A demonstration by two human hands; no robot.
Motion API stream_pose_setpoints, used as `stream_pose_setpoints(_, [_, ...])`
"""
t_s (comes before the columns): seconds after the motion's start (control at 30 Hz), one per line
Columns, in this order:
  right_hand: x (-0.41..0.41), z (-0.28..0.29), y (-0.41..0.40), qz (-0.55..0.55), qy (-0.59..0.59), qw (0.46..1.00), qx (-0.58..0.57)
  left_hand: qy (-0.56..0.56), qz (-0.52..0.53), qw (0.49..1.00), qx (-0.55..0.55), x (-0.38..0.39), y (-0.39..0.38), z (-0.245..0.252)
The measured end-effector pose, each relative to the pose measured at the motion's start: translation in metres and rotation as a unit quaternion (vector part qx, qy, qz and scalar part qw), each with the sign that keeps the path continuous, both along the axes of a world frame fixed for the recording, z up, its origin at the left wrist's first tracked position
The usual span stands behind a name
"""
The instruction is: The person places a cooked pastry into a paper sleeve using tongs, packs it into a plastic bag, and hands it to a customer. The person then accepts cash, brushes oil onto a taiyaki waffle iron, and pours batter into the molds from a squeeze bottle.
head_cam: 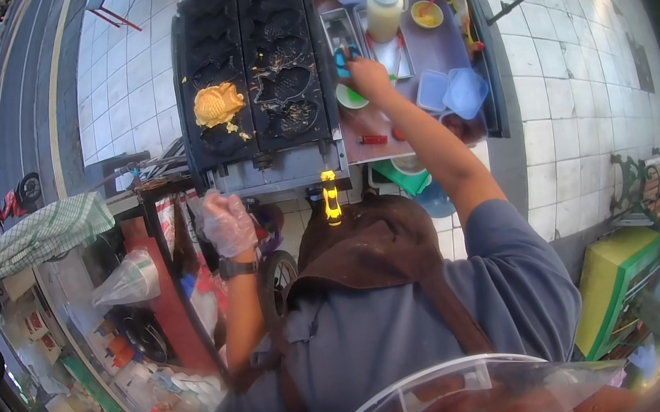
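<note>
My right hand (370, 78) is bare and reaches over the cart's side tray. Its fingers are at the teal loop handles of what look like scissors (347, 61), at the end of a narrow metal tray (338, 30). Just below that hand sits a small bowl with green contents (351, 96). My left hand (228, 223), in a clear plastic glove, is raised by the front left corner of the pan, fingers curled; nothing shows in it. A golden fish-shaped cake (218, 104) lies on the left plate of the black fish-mould pan (210, 24), with crumbs beside it.
A yellow-and-black handle (331, 198) juts from the pan's front. The side tray holds a squeeze bottle (384, 13), a yellow bowl with a spoon (426, 14), plastic lids (465, 93) and a red lighter (372, 139). A checked cloth (43, 233) hangs at left.
</note>
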State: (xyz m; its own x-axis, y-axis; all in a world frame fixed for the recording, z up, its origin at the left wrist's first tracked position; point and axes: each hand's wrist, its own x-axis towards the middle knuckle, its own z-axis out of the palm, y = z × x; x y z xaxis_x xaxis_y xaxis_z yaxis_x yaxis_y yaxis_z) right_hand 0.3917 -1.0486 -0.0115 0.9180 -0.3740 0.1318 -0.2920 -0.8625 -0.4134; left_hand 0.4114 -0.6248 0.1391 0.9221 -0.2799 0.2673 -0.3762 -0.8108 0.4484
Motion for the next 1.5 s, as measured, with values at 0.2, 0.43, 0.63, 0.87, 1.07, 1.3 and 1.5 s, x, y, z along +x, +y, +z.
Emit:
stream_pose_setpoints(0.2, [-0.008,-0.022,-0.020,0.011,-0.111,0.982,-0.151,0.131,-0.232,0.947,-0.179,-0.025,-0.097,0.048])
stream_pose_setpoints(0.43, [-0.106,0.180,0.054,0.120,-0.329,0.932,-0.093,0.697,0.005,0.500,-0.514,-0.045,-0.197,0.045])
stream_pose_setpoints(0.63, [-0.097,0.178,0.054,0.129,-0.252,0.919,0.274,0.714,-0.044,0.519,-0.469,-0.043,-0.163,0.035])
stream_pose_setpoints(0.87, [0.002,-0.040,-0.127,-0.057,0.386,0.911,0.131,0.577,0.007,0.754,-0.314,0.013,-0.061,0.059])
stream_pose_setpoints(1.07, [0.048,-0.039,-0.113,-0.010,0.494,0.853,0.169,0.476,0.122,0.844,-0.217,0.091,0.036,0.037])
stream_pose_setpoints(1.3, [0.031,0.038,-0.093,-0.079,0.491,0.866,0.045,0.547,0.043,0.828,-0.117,0.159,0.049,0.010])
stream_pose_setpoints(1.5, [-0.008,0.200,0.008,-0.178,0.417,0.882,0.130,0.614,-0.034,0.783,-0.092,0.194,0.068,0.003])
